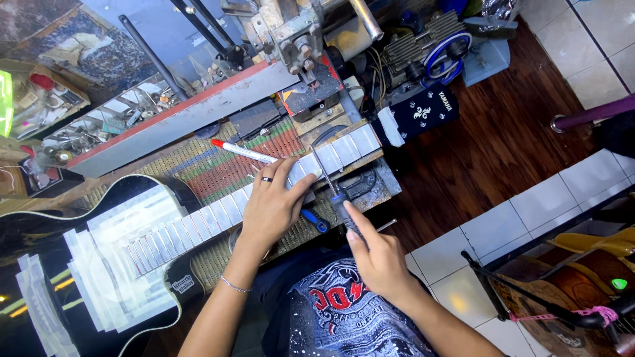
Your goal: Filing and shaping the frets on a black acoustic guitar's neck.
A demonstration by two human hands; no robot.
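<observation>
Across the workbench (370, 192) lies the taped guitar neck (218, 211); left hand (271, 205) presses flat on it, right hand (377, 254) grips a small tool (331, 182). Slip could gouge the fretboard.

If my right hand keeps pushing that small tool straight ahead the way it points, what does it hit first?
The right hand aims the tool up and slightly left. Its tip already seems to meet the taped guitar neck beside the left hand thumb. Depth is unclear.
</observation>
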